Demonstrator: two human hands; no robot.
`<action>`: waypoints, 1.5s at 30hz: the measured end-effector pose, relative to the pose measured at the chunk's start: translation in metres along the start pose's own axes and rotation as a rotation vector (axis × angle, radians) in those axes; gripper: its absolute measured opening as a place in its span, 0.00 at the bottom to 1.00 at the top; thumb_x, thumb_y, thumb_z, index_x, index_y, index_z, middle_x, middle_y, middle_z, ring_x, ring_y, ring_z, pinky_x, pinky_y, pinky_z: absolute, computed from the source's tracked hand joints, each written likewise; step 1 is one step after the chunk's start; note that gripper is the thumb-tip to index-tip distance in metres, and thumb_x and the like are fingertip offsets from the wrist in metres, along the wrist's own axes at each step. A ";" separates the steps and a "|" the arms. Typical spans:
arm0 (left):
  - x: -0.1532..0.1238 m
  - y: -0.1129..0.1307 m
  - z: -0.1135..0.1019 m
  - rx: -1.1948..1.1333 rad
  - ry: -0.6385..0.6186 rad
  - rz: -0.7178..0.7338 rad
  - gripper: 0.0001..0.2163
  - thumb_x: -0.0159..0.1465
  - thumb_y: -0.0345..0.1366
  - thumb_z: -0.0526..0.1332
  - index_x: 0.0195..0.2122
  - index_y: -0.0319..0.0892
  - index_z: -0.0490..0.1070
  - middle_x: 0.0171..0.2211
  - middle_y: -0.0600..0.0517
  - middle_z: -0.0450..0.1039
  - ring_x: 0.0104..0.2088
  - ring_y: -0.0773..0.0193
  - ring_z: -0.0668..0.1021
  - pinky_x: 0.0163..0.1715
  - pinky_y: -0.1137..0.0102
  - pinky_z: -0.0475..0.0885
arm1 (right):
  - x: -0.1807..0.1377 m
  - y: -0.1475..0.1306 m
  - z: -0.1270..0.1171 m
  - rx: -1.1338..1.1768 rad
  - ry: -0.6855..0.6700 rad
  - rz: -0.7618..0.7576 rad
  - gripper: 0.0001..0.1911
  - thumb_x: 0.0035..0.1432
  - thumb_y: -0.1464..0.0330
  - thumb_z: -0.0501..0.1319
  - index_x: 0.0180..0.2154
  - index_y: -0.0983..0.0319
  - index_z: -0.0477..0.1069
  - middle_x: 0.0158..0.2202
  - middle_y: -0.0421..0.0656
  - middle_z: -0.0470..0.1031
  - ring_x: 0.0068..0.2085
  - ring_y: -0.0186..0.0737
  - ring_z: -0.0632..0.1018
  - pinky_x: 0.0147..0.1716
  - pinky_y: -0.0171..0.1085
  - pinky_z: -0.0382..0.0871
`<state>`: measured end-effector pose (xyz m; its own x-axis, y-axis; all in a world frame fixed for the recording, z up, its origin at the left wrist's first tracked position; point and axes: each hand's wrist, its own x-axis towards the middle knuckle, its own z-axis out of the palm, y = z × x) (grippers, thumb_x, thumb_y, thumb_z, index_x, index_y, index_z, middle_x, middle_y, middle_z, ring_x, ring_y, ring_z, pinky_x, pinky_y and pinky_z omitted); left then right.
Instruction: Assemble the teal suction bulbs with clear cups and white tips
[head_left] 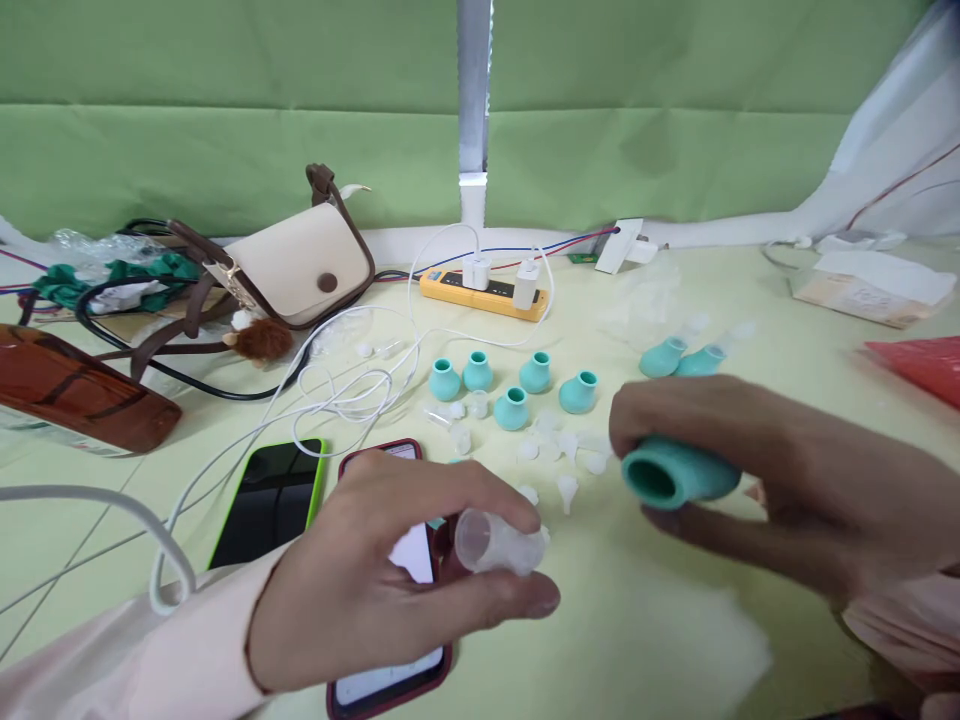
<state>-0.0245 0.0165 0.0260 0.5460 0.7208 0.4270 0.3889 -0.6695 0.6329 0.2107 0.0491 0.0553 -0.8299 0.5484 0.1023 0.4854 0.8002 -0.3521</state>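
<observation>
Five teal bulbs [511, 409] stand clustered on the counter [600, 640]; two more, fitted with clear tips [694, 325], sit farther right. An eighth, the held bulb [701, 475], is in the right hand [802, 480], fingers curled over it and thumb beneath. It is smooth, round-bellied and short-necked, its open mouth facing left. The left hand [352, 570], partly closed, pinches one clear cup [499, 543] on its side between thumb and fingers. Slivers of teal behind it are too hidden to identify. Two phones [266, 495] lie nearby, one partly under the left hand.
</observation>
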 end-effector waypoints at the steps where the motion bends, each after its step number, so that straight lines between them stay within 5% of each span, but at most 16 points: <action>1: 0.000 0.000 0.000 0.012 0.047 -0.007 0.07 0.50 0.34 0.66 0.29 0.42 0.69 0.16 0.60 0.71 0.14 0.75 0.69 0.19 0.80 0.63 | -0.001 0.006 -0.005 -0.018 0.001 0.049 0.06 0.56 0.66 0.50 0.31 0.60 0.62 0.30 0.43 0.66 0.29 0.38 0.68 0.28 0.36 0.62; 10: 0.000 0.001 0.001 -0.099 -0.019 -0.147 0.11 0.52 0.27 0.63 0.36 0.45 0.72 0.25 0.59 0.75 0.23 0.74 0.74 0.26 0.82 0.67 | -0.004 0.091 -0.017 -0.150 -0.362 0.329 0.11 0.49 0.60 0.57 0.35 0.56 0.68 0.35 0.42 0.67 0.37 0.43 0.70 0.33 0.38 0.64; 19: 0.006 -0.001 0.004 -0.475 -0.095 -0.356 0.10 0.54 0.30 0.62 0.38 0.45 0.72 0.40 0.56 0.74 0.41 0.69 0.75 0.37 0.81 0.71 | 0.004 0.114 -0.004 -0.141 -0.387 0.472 0.12 0.48 0.65 0.56 0.37 0.59 0.68 0.36 0.44 0.69 0.37 0.43 0.72 0.33 0.39 0.65; 23: 0.004 0.000 0.006 -0.521 -0.138 -0.485 0.11 0.57 0.32 0.60 0.42 0.47 0.71 0.42 0.54 0.73 0.37 0.67 0.76 0.29 0.79 0.73 | -0.004 0.100 -0.008 -0.213 -0.268 0.438 0.17 0.48 0.61 0.58 0.41 0.58 0.68 0.38 0.46 0.71 0.37 0.47 0.73 0.31 0.41 0.66; 26: 0.002 0.001 0.009 -0.516 -0.180 -0.550 0.11 0.56 0.33 0.59 0.41 0.46 0.71 0.34 0.53 0.74 0.32 0.66 0.76 0.22 0.80 0.70 | -0.012 0.059 -0.007 -0.260 0.135 0.314 0.13 0.48 0.60 0.60 0.36 0.59 0.71 0.31 0.44 0.74 0.31 0.44 0.74 0.28 0.40 0.66; 28: 0.002 0.003 0.012 -0.600 -0.189 -0.599 0.09 0.56 0.33 0.60 0.39 0.44 0.71 0.32 0.53 0.74 0.29 0.67 0.75 0.22 0.79 0.70 | -0.013 0.023 -0.002 -0.058 0.487 0.141 0.06 0.48 0.66 0.62 0.31 0.60 0.71 0.26 0.42 0.73 0.27 0.38 0.74 0.26 0.36 0.68; 29: 0.003 0.004 0.013 -0.659 -0.174 -0.622 0.09 0.55 0.32 0.60 0.38 0.43 0.71 0.31 0.53 0.74 0.28 0.68 0.75 0.24 0.79 0.70 | -0.013 0.006 0.001 -0.023 0.553 0.101 0.03 0.49 0.67 0.62 0.29 0.59 0.70 0.25 0.40 0.73 0.26 0.35 0.74 0.25 0.33 0.68; 34: 0.006 0.007 0.015 -0.925 -0.108 -0.722 0.09 0.49 0.25 0.65 0.30 0.39 0.67 0.25 0.57 0.71 0.23 0.75 0.71 0.22 0.83 0.66 | 0.000 -0.029 0.020 0.288 0.358 -0.171 0.09 0.48 0.72 0.64 0.34 0.68 0.70 0.28 0.43 0.72 0.25 0.26 0.72 0.22 0.25 0.67; 45: 0.006 0.008 0.013 -1.126 -0.212 -0.728 0.09 0.50 0.21 0.64 0.31 0.38 0.72 0.24 0.55 0.74 0.25 0.73 0.75 0.25 0.82 0.69 | 0.012 -0.017 0.035 0.509 0.387 -0.240 0.07 0.47 0.76 0.64 0.32 0.72 0.71 0.27 0.45 0.72 0.27 0.27 0.74 0.25 0.24 0.69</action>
<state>-0.0086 0.0130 0.0253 0.6211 0.7358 -0.2697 -0.1212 0.4302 0.8946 0.1828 0.0338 0.0301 -0.6947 0.4930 0.5238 0.0319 0.7486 -0.6622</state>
